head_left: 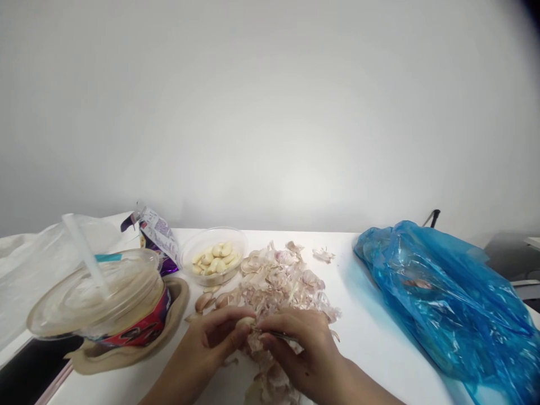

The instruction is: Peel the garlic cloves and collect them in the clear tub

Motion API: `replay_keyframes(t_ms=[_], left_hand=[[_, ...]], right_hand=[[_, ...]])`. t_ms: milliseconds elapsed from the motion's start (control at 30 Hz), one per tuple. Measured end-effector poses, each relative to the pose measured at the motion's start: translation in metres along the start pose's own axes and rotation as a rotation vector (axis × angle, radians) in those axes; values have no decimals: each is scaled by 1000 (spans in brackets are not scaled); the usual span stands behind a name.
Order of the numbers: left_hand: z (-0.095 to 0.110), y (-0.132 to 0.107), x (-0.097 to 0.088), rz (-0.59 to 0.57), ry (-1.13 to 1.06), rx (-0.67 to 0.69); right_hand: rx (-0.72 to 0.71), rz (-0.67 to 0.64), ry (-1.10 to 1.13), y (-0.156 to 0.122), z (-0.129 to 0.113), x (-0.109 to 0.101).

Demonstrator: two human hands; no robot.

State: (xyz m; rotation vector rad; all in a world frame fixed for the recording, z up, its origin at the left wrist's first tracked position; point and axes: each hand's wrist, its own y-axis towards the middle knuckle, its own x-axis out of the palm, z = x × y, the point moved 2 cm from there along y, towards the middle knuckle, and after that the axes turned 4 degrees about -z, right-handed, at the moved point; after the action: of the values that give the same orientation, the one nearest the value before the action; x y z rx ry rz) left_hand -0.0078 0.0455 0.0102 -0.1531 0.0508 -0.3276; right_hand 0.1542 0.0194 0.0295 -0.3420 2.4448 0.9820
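Observation:
My left hand (206,346) pinches a garlic clove (246,323) between thumb and fingers, low in the middle of the view. My right hand (301,349) is closed round a thin metal tool (276,334) whose tip meets the clove. Both hands hover over a heap of papery garlic skins (282,281) on the white table (371,343). A few unpeeled cloves (207,301) lie just left of the heap. Behind them stands a clear plastic bowl (213,260) with several peeled cloves in it.
A lidded drink cup with a straw (105,298) sits in a beige holder at the near left. A purple snack packet (154,236) lies behind it, with a clear bag at far left. A crumpled blue plastic bag (447,298) fills the right side.

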Motion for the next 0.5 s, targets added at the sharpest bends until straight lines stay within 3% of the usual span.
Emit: replay_keyframes(t_ms=[500], left_hand=[[-13, 3, -4, -16, -62, -61]], right_hand=[[-59, 59, 50, -1, 2, 1]])
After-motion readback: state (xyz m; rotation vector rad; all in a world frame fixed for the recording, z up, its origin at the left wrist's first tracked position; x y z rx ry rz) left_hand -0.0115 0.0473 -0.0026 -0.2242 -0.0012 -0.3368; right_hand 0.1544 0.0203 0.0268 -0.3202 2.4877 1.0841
